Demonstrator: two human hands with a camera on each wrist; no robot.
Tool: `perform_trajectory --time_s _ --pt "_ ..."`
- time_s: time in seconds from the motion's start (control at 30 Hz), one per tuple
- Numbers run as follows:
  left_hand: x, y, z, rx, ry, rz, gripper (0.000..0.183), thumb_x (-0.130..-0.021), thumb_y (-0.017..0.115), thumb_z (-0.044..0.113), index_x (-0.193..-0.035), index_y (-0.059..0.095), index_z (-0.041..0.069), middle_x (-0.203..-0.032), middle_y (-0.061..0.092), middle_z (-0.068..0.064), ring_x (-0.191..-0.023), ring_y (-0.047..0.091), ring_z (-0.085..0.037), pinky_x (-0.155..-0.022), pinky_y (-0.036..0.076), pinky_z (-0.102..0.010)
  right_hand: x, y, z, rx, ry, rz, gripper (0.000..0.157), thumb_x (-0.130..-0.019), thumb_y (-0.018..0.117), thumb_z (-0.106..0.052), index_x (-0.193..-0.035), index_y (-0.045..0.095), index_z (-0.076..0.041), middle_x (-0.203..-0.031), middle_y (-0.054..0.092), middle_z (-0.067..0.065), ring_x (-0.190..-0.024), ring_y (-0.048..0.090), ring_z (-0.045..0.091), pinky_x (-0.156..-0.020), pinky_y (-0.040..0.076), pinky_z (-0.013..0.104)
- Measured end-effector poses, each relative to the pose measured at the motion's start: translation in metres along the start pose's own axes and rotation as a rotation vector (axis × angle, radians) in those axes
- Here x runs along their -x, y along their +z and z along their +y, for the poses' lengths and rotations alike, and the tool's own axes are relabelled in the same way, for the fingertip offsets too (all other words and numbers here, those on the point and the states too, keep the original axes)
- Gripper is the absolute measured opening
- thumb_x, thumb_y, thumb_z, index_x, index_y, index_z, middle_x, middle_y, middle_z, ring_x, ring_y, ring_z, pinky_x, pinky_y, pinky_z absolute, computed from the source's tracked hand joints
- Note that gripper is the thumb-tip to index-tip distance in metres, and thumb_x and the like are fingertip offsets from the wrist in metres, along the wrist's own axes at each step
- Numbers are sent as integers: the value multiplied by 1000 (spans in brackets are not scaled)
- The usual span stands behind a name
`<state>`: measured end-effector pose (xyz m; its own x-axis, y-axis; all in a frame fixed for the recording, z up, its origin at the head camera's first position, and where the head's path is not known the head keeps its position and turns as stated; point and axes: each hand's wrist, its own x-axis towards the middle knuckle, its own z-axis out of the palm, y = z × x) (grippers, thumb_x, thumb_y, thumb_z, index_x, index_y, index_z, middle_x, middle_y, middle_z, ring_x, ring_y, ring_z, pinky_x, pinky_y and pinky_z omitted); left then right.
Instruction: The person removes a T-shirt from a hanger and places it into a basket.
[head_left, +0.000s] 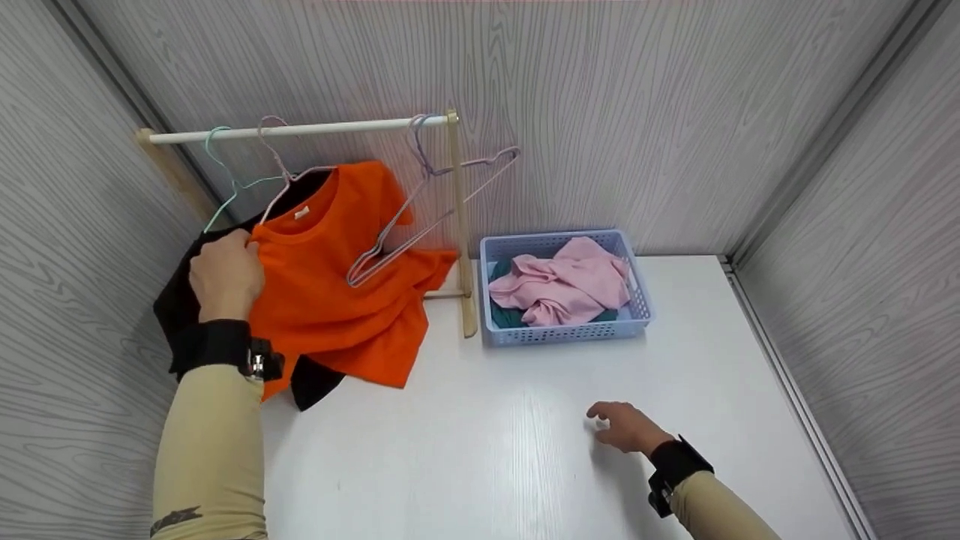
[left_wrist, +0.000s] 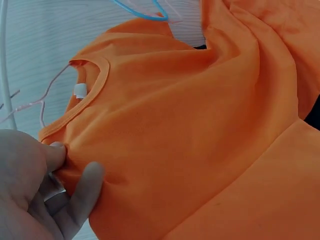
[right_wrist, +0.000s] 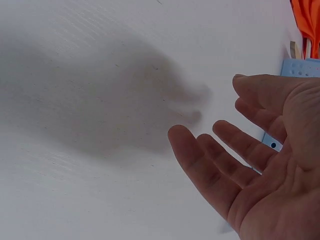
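Observation:
An orange T-shirt [head_left: 322, 292] hangs from a pink hanger [head_left: 279, 161] on the rack's white rail. At its left shoulder, beside the neckline, my left hand [head_left: 227, 276] pinches the fabric; in the left wrist view the thumb [left_wrist: 55, 155] and fingers hold the cloth close to the collar. Behind it a black garment [head_left: 180, 289] hangs on a mint-green hanger [head_left: 225, 169], mostly hidden. My right hand [head_left: 626, 427] hovers over the white table with loosely bent fingers and nothing in them; the right wrist view shows its bare palm [right_wrist: 270, 195].
Hangers [head_left: 390, 247] without clothes hang at the right end of the rack [head_left: 337, 127], overlapping its wooden post [head_left: 460, 225]. To the right, a light-blue basket [head_left: 570, 335] holds a pink garment [head_left: 566, 285] over dark green cloth [head_left: 508, 316]. Wood-grain panels [head_left: 600, 112] enclose the table.

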<state>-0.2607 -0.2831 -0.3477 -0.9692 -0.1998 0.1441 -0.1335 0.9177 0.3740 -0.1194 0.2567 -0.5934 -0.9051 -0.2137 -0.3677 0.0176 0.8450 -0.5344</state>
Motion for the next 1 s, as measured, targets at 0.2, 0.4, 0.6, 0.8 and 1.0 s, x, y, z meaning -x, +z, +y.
perform_trajectory --time_s 0.2,0.4,0.6,0.8,1.0 --pt "5 -19 -4 -10 53 86 35 -106 35 20 -126 52 -3 -116 58 -35 -95 55 -54 -84 44 -63 -1 2 -3 -25 54 -26 35 -87 66 -7 -122 61 -6 -123 61 20 -90 62 24 -57 51 34" --pt "18 -27 -14 -18 97 98 36 -106 33 22 -130 48 -1 -110 59 -37 -87 55 -55 -74 42 -62 -2 2 -5 -63 42 -27 37 -86 66 -6 -122 61 -5 -124 60 22 -87 61 23 -55 51 35" --pt "35 -20 -39 -35 94 32 34 -106 32 22 -128 47 1 -106 58 -37 -84 54 -55 -69 42 -59 -3 3 -8 -61 29 -38 37 -85 65 -5 -122 61 -5 -123 60 23 -85 61 23 -54 51 35" --pt "56 -1 -73 -46 77 -37 33 -106 32 23 -128 46 2 -107 58 -37 -85 55 -54 -68 43 -58 -4 4 -9 -51 16 -48 37 -86 65 -6 -123 61 -5 -124 60 22 -80 61 22 -53 50 32" --pt "74 21 -99 -71 69 -66 36 -106 37 27 -130 48 4 -104 59 -35 -81 56 -49 -67 43 -56 -3 5 -11 -62 24 -65 37 -86 65 -7 -123 60 -6 -124 60 21 -87 61 23 -55 51 34"
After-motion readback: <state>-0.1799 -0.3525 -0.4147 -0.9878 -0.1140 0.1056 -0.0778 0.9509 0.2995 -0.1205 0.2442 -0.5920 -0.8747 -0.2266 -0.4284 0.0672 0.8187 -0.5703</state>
